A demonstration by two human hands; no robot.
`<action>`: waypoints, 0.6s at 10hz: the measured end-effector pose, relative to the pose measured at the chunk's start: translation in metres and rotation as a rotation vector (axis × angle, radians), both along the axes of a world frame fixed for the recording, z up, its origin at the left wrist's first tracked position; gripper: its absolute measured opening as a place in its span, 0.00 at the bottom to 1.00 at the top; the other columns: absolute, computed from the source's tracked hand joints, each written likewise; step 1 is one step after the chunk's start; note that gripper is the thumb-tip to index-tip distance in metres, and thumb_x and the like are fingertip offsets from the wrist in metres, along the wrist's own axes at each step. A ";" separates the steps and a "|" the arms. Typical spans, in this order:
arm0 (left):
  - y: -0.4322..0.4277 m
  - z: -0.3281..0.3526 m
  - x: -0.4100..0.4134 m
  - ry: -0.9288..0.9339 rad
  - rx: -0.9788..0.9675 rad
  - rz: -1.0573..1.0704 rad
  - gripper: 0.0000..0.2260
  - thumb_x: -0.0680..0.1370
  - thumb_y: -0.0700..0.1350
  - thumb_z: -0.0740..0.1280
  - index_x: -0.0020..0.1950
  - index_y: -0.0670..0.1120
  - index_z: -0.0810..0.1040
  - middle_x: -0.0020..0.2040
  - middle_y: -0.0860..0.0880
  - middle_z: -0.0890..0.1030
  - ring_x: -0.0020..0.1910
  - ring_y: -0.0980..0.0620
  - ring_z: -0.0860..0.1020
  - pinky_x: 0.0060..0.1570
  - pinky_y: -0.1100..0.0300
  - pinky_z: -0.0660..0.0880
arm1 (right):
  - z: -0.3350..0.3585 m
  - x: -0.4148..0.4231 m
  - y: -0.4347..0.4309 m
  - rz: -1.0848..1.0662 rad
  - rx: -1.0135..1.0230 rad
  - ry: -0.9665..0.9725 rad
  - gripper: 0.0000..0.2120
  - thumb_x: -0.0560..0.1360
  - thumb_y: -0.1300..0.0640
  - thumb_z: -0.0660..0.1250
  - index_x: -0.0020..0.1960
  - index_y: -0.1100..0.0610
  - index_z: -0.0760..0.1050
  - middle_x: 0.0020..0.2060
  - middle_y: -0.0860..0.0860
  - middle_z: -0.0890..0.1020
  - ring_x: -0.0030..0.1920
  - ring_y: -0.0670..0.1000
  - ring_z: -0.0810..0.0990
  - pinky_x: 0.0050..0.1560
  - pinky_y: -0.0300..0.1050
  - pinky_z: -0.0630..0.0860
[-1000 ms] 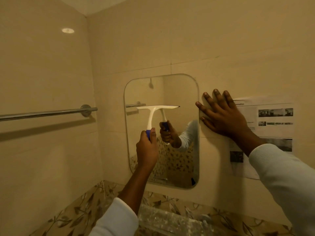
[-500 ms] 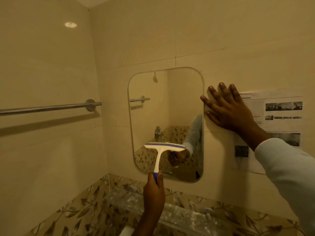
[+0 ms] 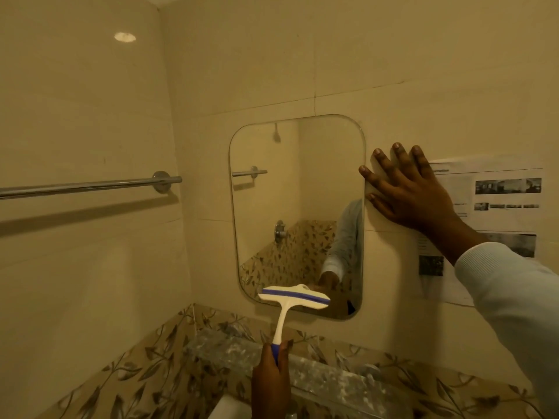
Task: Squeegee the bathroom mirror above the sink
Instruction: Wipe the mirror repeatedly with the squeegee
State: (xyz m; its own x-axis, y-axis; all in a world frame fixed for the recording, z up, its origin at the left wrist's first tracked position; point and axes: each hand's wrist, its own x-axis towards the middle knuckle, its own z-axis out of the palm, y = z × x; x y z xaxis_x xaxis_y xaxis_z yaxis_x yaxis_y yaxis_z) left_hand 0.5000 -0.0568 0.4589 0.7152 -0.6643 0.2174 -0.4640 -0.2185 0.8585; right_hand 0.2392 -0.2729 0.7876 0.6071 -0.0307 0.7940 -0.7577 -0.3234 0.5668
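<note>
Right hand (image 3: pixel 414 192) is pressing flat on the tiled wall (image 3: pixel 393 55), fingers straight and spread. Just to its left the mirror (image 3: pixel 287 192) is hanging upright, reflecting a tap and a pale sleeve. A metal towel rail (image 3: pixel 90 186) is running along the side wall. A printed sheet (image 3: pixel 502 207) is sitting partly under the right palm. The white-and-blue squeegee (image 3: pixel 293 297) is crossing the mirror's lower edge, blade slightly tilted, handle pointing down; whether it is touching the glass is unclear. The left hand (image 3: pixel 270 379) is gripping that handle from below
</note>
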 end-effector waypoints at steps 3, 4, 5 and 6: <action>0.008 -0.028 0.004 0.037 0.044 -0.006 0.11 0.83 0.57 0.63 0.51 0.50 0.75 0.39 0.54 0.80 0.40 0.54 0.78 0.45 0.59 0.75 | 0.001 0.000 -0.002 -0.008 0.004 0.000 0.34 0.85 0.36 0.49 0.86 0.48 0.49 0.84 0.61 0.56 0.84 0.69 0.51 0.82 0.70 0.48; 0.008 -0.035 0.001 -0.095 0.102 0.013 0.08 0.79 0.51 0.72 0.52 0.46 0.81 0.48 0.46 0.85 0.50 0.42 0.83 0.52 0.55 0.76 | -0.001 0.000 -0.004 -0.005 -0.002 0.004 0.34 0.85 0.36 0.50 0.86 0.49 0.49 0.84 0.61 0.56 0.84 0.69 0.51 0.82 0.70 0.49; 0.031 -0.128 0.081 -0.018 0.241 0.008 0.08 0.80 0.49 0.72 0.55 0.46 0.81 0.50 0.46 0.85 0.51 0.44 0.84 0.54 0.56 0.77 | 0.000 0.000 -0.004 -0.011 0.004 0.006 0.34 0.85 0.36 0.49 0.86 0.49 0.49 0.84 0.62 0.56 0.84 0.69 0.51 0.81 0.71 0.49; 0.048 -0.165 0.069 0.072 0.084 -0.200 0.08 0.83 0.52 0.66 0.58 0.50 0.77 0.51 0.50 0.83 0.50 0.53 0.84 0.54 0.62 0.77 | 0.000 0.000 -0.004 -0.011 0.001 0.002 0.34 0.85 0.36 0.49 0.86 0.49 0.49 0.84 0.61 0.56 0.84 0.69 0.50 0.82 0.70 0.49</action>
